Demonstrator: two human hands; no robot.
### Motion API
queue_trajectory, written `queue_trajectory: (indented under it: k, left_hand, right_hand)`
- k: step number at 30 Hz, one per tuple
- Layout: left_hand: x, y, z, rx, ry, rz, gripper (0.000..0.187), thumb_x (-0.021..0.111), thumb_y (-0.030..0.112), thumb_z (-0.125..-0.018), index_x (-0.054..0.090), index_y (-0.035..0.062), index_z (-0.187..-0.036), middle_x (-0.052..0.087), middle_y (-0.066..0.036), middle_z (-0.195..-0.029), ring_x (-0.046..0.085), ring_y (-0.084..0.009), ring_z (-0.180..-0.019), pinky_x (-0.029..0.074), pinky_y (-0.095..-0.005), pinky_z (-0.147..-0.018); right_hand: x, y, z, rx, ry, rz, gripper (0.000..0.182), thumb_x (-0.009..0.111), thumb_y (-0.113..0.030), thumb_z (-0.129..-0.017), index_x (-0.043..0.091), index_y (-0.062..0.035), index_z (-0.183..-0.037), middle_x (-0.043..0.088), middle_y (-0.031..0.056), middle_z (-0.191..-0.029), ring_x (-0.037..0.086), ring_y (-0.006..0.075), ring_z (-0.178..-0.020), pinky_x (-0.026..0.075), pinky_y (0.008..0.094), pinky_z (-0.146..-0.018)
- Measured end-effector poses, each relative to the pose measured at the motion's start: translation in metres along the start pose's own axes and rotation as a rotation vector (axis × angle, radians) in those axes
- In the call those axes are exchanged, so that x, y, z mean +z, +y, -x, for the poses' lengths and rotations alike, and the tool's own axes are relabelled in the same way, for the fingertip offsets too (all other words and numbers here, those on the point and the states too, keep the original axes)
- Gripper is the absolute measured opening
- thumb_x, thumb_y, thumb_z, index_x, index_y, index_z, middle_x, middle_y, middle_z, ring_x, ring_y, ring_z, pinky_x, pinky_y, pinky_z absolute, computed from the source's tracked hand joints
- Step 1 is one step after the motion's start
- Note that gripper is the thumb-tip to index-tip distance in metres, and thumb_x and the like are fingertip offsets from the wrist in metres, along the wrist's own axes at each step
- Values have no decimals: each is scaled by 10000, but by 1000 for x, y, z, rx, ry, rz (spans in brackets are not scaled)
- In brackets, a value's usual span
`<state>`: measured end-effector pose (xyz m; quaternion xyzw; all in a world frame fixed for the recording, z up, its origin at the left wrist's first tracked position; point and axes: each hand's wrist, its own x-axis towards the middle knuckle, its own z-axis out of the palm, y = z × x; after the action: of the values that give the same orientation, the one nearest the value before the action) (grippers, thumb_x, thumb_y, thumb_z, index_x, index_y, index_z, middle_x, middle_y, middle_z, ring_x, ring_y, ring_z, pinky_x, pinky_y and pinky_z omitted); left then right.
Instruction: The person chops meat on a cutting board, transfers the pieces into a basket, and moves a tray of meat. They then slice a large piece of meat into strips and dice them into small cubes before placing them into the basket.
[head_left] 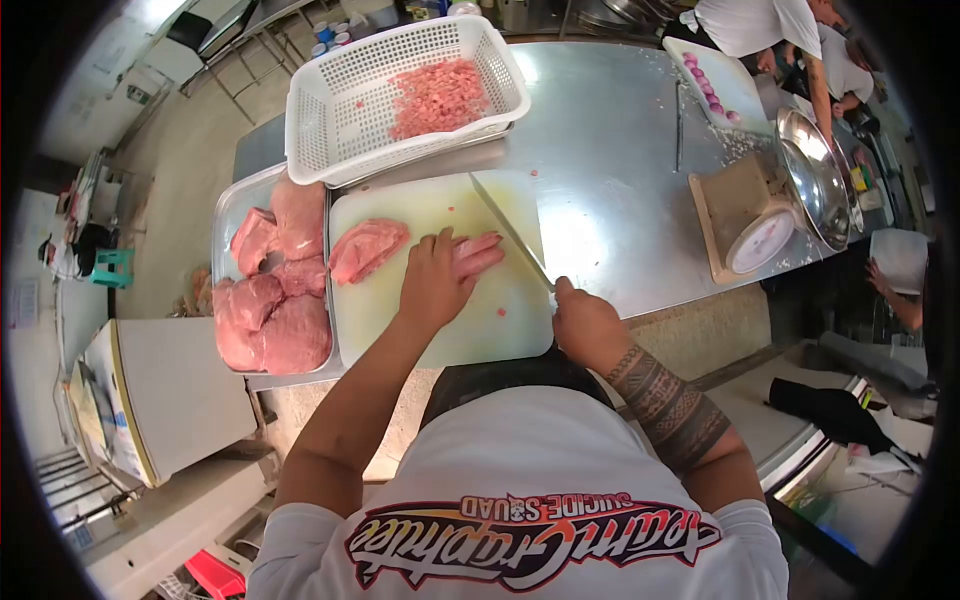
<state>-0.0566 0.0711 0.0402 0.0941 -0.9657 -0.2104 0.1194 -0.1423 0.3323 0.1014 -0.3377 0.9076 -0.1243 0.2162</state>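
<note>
My left hand presses down on a stack of raw meat strips, its fingers curled over their left end. The strips lie on a white cutting board in front of me. In my right hand is the handle of a long knife. Its blade slants up and to the left across the board, just right of the strips. To the left of my left hand rests a thicker slab of raw meat. A few tiny meat bits dot the board.
A tray of large meat pieces adjoins the board's left side. Behind stands a white perforated basket with diced meat. Rightward on the metal table are a scale, a steel bowl and people working near a board with onions.
</note>
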Motion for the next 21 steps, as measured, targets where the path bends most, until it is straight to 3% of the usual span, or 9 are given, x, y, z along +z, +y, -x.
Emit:
queue_trajectory:
  k: [4,8,11,14,17,20,21]
  left_hand:
    - [0,14,-17,-108,-139,-68,711,872,242,-809,549,22,-1404,630,-231,-1259,619,-413,-1169,520,-501,-1040]
    - [-4,7,-29,-144,-250,-62,641,869,239,-816,599,39,-1361,643,-217,-1280,647,-411,-1128,531,-475,-1035]
    - [-23,5,-36,91,-266,55,581,816,176,-835,620,57,-1369,644,-184,-1340,621,-416,-1206,502,-529,-1074]
    - [-10,-17,-17,422,-23,-191,638,755,110,-842,579,67,-1455,574,-184,-1499,520,-455,-1392,432,-595,-1162]
    - [-2,-43,25,511,-89,-268,838,790,70,-755,493,76,-1538,443,-190,-1624,359,-461,-1542,342,-651,-1233]
    - [-21,-30,31,323,-155,-74,914,839,78,-767,434,77,-1586,334,-220,-1694,278,-474,-1591,306,-598,-1278]
    - [-22,-21,33,168,-60,74,929,861,96,-769,430,79,-1592,330,-236,-1692,279,-476,-1589,309,-584,-1279]
  right_hand:
    - [19,-9,-3,-179,19,103,154,602,-53,-915,519,-24,-1043,689,204,-829,751,384,-739,610,462,-629]
    - [14,0,-3,-190,-24,112,172,598,-54,-925,527,-8,-1076,702,213,-849,753,400,-794,614,482,-685]
    - [4,10,-11,-110,-106,-3,202,603,-73,-937,528,15,-1103,714,249,-885,739,443,-856,605,519,-765]
    - [-8,36,-18,-41,-135,-312,263,625,-114,-948,511,44,-1124,719,291,-933,703,504,-922,563,568,-848]
    - [2,57,-14,-66,-101,-296,266,638,-120,-947,509,38,-1117,718,282,-909,711,487,-925,559,568,-832]
    - [-10,53,-10,-81,-114,-296,248,635,-115,-946,508,34,-1098,715,283,-903,712,481,-926,563,565,-827]
    - [-13,52,-11,-83,-126,-267,245,634,-110,-945,507,32,-1098,713,284,-901,712,479,-923,563,565,-823]
